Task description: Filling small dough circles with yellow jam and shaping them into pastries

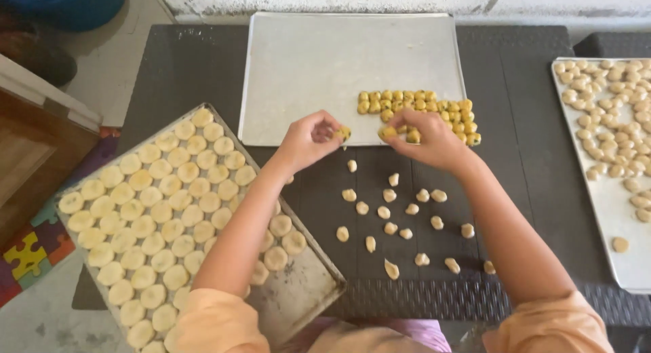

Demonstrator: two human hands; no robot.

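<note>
My left hand point(308, 139) pinches a small yellow dough piece point(343, 132) at the near edge of a grey baking tray point(305, 68). My right hand point(427, 139) holds another small piece point(388, 132) over the same edge, beside rows of small yellow pieces point(420, 105) lined up on the tray. Several pale loose dough pieces point(400, 217) lie scattered on the dark table point(529, 122) just below both hands.
A metal tray point(298, 299) of round flat dough discs point(156, 210) sits tilted at the left under my left arm. Another tray point(610, 217) with pale pieces stands at the right edge. A colourful puzzle mat point(27, 255) and a blue tub point(74, 4) lie on the floor at left.
</note>
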